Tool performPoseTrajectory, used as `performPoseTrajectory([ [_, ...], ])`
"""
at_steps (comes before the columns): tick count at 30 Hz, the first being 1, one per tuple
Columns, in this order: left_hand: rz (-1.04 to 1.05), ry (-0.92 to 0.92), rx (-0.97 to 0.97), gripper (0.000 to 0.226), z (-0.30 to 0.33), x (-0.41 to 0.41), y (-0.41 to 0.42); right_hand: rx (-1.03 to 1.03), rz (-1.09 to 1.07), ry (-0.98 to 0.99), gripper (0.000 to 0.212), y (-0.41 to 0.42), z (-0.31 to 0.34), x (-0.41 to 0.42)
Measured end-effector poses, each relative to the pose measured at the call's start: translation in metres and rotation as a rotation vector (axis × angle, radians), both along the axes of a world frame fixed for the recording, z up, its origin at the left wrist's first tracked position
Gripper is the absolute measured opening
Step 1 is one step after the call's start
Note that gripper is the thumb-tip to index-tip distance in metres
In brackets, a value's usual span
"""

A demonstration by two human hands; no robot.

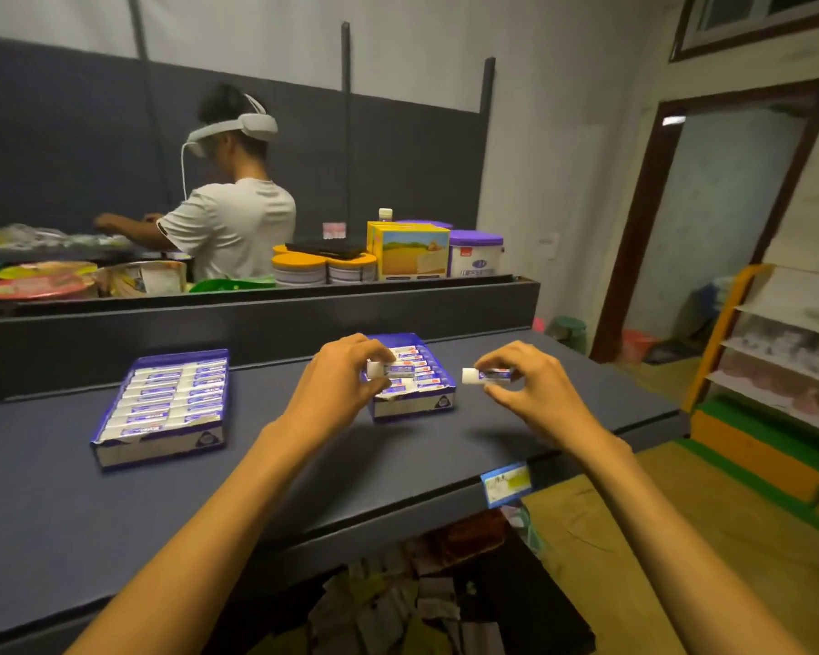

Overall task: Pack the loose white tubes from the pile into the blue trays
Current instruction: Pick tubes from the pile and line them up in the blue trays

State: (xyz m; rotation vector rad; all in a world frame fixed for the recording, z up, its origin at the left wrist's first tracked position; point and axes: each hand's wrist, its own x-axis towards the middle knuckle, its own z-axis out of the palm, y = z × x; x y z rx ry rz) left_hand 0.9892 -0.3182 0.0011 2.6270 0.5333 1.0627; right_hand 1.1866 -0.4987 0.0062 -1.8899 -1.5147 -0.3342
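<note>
Two blue trays stand on the dark table. The left tray (164, 442) holds a packed row of several white tubes. The right tray (412, 408) also holds several tubes and is partly hidden by my left hand (346, 375). That hand pinches a white tube (391, 369) just above the right tray. To the right of the tray, my right hand (521, 385) pinches another white tube (485, 374) above the bare table. No loose pile of tubes is in view.
The table's front edge (398, 517) runs diagonally, with a small label (506, 484) on it. A raised ledge behind bears tins (299, 269), a yellow box (414, 250) and a purple-lidded tub (476, 255). Another person (228, 215) works beyond. Shelves (776, 352) stand at right.
</note>
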Motion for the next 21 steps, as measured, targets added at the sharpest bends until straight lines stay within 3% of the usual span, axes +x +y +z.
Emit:
performPoseTrajectory([
  [11, 0.216, 0.059, 0.0, 0.027, 0.006, 0.027, 0.036, -0.066, 0.219, 0.02, 0.024, 0.096, -0.003, 0.066],
  [21, 0.264, 0.205, -0.04, 0.03, 0.01, 0.059, 0.093, -0.149, 0.271, 0.041, 0.023, 0.177, 0.0, 0.084],
])
